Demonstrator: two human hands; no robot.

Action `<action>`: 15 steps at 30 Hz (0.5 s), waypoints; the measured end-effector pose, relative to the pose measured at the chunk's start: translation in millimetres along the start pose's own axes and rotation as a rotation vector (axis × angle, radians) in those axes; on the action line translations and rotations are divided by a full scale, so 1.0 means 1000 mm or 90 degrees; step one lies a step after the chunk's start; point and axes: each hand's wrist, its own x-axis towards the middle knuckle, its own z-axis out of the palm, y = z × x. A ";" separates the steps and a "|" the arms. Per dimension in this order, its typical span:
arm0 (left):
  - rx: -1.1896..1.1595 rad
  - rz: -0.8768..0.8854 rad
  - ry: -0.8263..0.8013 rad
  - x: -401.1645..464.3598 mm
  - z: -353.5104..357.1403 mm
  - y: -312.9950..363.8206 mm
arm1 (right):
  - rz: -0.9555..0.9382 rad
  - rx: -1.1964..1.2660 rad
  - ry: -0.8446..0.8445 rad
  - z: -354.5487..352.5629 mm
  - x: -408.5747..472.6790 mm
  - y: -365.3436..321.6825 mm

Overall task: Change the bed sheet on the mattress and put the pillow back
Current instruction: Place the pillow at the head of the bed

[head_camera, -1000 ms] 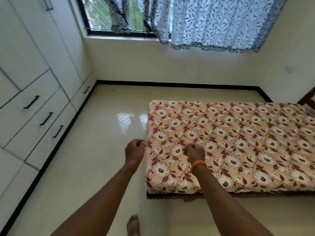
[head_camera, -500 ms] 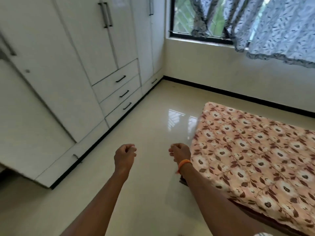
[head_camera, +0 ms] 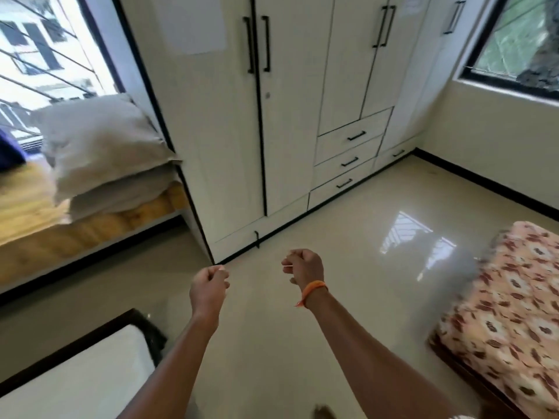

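The mattress (head_camera: 511, 316) with its peach floral sheet lies on the floor at the right edge. Two grey pillows (head_camera: 102, 146) are stacked on a wooden ledge (head_camera: 27, 225) at the left, by a window. My left hand (head_camera: 209, 286) and my right hand (head_camera: 304, 265), which has an orange band at the wrist, hang in front of me over the bare floor. Both have curled fingers and hold nothing. Neither touches the mattress or the pillows.
White wardrobes with black handles and drawers (head_camera: 348, 158) fill the wall ahead. A white surface with a dark frame (head_camera: 75, 376) sits at the lower left. A dark blue cloth (head_camera: 9, 149) shows at the far left. Glossy tiled floor (head_camera: 348, 267) lies between.
My view has swung left from the mattress toward the wardrobes and the pillow ledge. My right hand has left the sheet; both hands stay curled in front of me.
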 end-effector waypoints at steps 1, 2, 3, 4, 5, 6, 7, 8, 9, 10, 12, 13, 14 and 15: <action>-0.012 0.001 0.009 0.009 -0.016 0.003 | -0.007 -0.011 -0.005 0.020 -0.002 -0.006; -0.022 0.005 0.018 0.018 -0.030 0.007 | -0.016 -0.023 -0.009 0.039 -0.002 -0.012; -0.032 0.010 0.027 0.028 -0.044 0.012 | -0.027 -0.036 -0.015 0.058 0.000 -0.020; -0.042 0.014 0.038 0.037 -0.057 0.016 | -0.036 -0.049 -0.026 0.077 0.003 -0.027; -0.051 0.018 0.049 0.047 -0.070 0.020 | -0.046 -0.058 -0.039 0.096 0.008 -0.035; -0.060 0.025 0.062 0.058 -0.081 0.023 | -0.057 -0.065 -0.053 0.117 0.014 -0.044; -0.065 0.032 0.075 0.071 -0.092 0.027 | -0.071 -0.066 -0.067 0.138 0.022 -0.052; -0.066 0.038 0.088 0.085 -0.103 0.031 | -0.082 -0.065 -0.080 0.159 0.030 -0.061; -0.065 0.043 0.098 0.101 -0.113 0.037 | -0.092 -0.064 -0.093 0.182 0.039 -0.069; -0.063 0.049 0.110 0.118 -0.122 0.044 | -0.102 -0.063 -0.108 0.204 0.048 -0.078; -0.059 0.059 0.138 0.154 -0.138 0.060 | -0.122 -0.051 -0.138 0.246 0.067 -0.095; -0.061 0.061 0.151 0.172 -0.144 0.069 | -0.128 -0.048 -0.145 0.266 0.076 -0.105; -0.064 0.066 0.162 0.190 -0.150 0.081 | -0.133 -0.049 -0.148 0.284 0.086 -0.115; -0.059 0.074 0.168 0.207 -0.155 0.094 | -0.133 -0.052 -0.149 0.302 0.096 -0.124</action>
